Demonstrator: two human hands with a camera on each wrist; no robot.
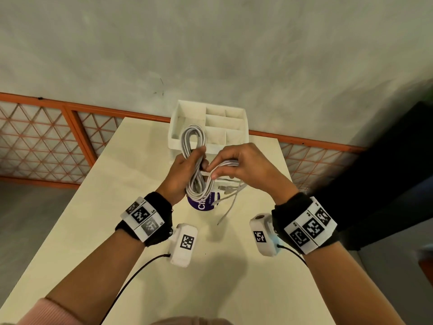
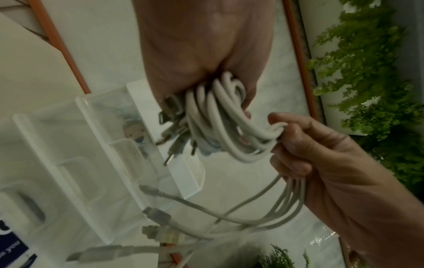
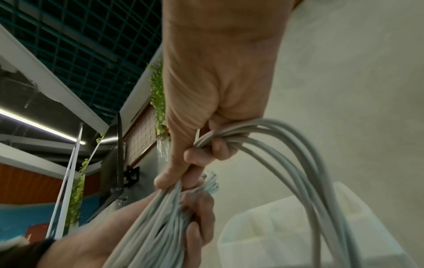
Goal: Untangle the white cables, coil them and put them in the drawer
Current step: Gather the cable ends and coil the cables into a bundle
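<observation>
Both hands hold a bundle of white cables in the air above a cream table.

The left hand [image 1: 185,174] grips the middle of the white cables [image 1: 195,158], fingers curled round the bunch, while the right hand [image 1: 248,167] pinches a loop of strands beside it, fingers bent round them. The cables form a figure-eight coil, one loop rising above the left fist, the other hanging below, with loose ends and plugs [image 2: 158,215] trailing toward the table [image 1: 131,160] (several connectors, types unclear). Behind the hands, at the table's far edge, stands a white organizer with open compartments [image 1: 210,123], partly hidden by the coil. A purple-and-white label [image 1: 202,205] lies under the hanging loop. Beyond runs an orange-framed lattice railing [image 1: 46,137].
</observation>
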